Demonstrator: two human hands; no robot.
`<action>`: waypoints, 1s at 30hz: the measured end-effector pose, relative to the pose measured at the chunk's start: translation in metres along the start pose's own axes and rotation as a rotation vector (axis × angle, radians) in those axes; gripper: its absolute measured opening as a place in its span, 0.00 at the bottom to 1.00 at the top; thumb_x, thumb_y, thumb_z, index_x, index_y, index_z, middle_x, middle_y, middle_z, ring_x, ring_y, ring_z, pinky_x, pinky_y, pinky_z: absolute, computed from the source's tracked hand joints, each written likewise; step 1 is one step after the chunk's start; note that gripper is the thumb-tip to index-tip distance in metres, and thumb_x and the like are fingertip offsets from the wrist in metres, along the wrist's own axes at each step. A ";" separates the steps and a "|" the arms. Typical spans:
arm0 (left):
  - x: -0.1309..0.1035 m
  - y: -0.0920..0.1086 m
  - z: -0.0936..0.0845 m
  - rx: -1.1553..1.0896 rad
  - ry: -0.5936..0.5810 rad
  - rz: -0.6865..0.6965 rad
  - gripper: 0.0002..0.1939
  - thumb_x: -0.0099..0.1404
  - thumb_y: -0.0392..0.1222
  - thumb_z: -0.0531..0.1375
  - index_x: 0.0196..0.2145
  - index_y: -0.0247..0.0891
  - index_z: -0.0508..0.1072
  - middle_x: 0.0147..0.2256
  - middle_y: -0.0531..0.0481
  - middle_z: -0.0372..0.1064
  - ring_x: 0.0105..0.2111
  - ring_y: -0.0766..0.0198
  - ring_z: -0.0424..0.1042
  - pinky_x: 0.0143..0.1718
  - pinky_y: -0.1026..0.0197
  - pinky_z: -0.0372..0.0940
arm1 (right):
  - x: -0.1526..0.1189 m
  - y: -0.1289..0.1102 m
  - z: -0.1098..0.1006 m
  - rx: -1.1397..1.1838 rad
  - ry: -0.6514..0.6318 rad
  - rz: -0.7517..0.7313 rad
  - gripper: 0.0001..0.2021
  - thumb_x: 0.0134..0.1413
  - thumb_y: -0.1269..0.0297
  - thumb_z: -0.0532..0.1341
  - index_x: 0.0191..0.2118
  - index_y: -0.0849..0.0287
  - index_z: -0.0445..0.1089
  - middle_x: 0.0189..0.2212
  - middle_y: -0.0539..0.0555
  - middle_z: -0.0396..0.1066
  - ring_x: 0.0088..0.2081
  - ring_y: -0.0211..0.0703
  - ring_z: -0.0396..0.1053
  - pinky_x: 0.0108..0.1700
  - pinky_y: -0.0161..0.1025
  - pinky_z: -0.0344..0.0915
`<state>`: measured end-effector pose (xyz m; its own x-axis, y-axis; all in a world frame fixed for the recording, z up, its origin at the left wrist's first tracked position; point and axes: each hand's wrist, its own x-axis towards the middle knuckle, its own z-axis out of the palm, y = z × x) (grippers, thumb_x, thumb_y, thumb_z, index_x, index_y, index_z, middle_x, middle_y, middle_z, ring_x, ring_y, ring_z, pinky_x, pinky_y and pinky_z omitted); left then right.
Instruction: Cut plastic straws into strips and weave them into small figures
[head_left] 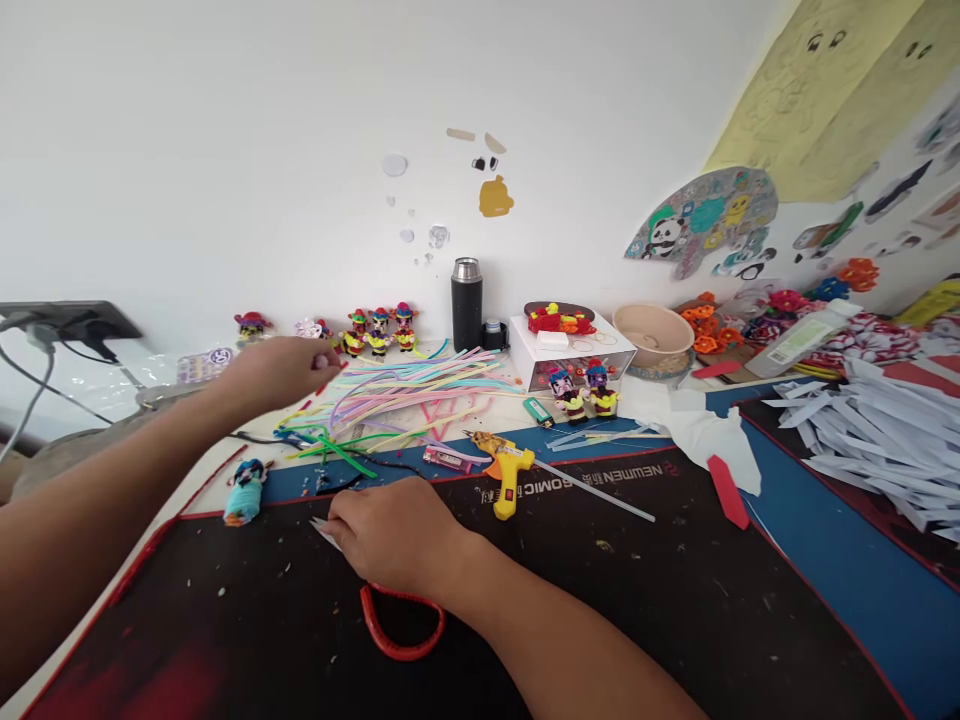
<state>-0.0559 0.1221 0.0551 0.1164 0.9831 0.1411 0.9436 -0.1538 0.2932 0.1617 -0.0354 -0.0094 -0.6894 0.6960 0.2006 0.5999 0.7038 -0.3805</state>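
My right hand (401, 530) is closed around a pair of scissors (405, 640). Its red handle loop hangs below the palm and the metal blade tips point left, low over the black desk mat (525, 600). My left hand (277, 372) reaches out over the far left of the table, fingers pinched together. Thin red bits show by its fingertips, but what it grips cannot be made out. To its right lies a spread of pastel pipe cleaners (420, 390). A small doll wrapped in light blue (245, 493) lies on the mat's left edge, between my forearms.
A yellow glue gun (511, 478) with a clear glue stick lies mid-mat. Several small dolls (379, 330) stand by the wall, near a black thermos (466, 305). Two more dolls (585, 392) stand before a white box (574, 350). White paper strips (885, 440) pile up at right.
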 end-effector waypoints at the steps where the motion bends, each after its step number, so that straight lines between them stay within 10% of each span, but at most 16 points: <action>1: -0.009 0.007 0.003 0.112 -0.057 0.035 0.06 0.62 0.46 0.66 0.34 0.42 0.80 0.28 0.49 0.76 0.29 0.54 0.68 0.34 0.59 0.53 | 0.000 0.000 0.000 -0.005 0.002 -0.002 0.15 0.75 0.56 0.54 0.43 0.59 0.73 0.35 0.55 0.81 0.36 0.49 0.80 0.31 0.37 0.64; 7: -0.042 0.054 0.016 0.473 -0.275 0.180 0.14 0.69 0.50 0.58 0.38 0.43 0.82 0.33 0.43 0.81 0.33 0.47 0.77 0.31 0.58 0.58 | 0.000 0.000 0.000 -0.020 0.010 -0.002 0.15 0.74 0.55 0.54 0.43 0.59 0.73 0.34 0.55 0.81 0.36 0.51 0.81 0.32 0.39 0.67; 15: -0.027 0.100 0.047 0.558 -0.323 0.327 0.20 0.73 0.44 0.51 0.52 0.44 0.80 0.46 0.40 0.83 0.45 0.45 0.80 0.38 0.56 0.67 | -0.001 -0.002 -0.005 -0.024 -0.015 -0.007 0.15 0.74 0.57 0.54 0.46 0.61 0.74 0.36 0.58 0.82 0.37 0.54 0.81 0.36 0.44 0.74; 23: -0.008 0.106 0.090 0.581 -0.408 0.408 0.16 0.69 0.35 0.54 0.47 0.39 0.80 0.40 0.35 0.82 0.41 0.45 0.81 0.38 0.53 0.69 | -0.001 -0.003 -0.008 0.004 -0.064 -0.027 0.15 0.73 0.58 0.55 0.48 0.62 0.75 0.38 0.58 0.82 0.39 0.55 0.81 0.35 0.46 0.76; 30: -0.004 0.098 0.079 0.571 -0.442 0.439 0.15 0.70 0.40 0.54 0.43 0.40 0.81 0.41 0.37 0.82 0.41 0.45 0.80 0.37 0.55 0.66 | -0.001 -0.003 -0.005 -0.004 -0.055 -0.048 0.15 0.73 0.58 0.57 0.49 0.64 0.75 0.37 0.59 0.82 0.38 0.56 0.81 0.36 0.49 0.77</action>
<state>0.0608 0.1107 0.0087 0.5072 0.8127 -0.2868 0.7826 -0.5737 -0.2416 0.1630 -0.0375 -0.0042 -0.7387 0.6525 0.1688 0.5670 0.7371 -0.3677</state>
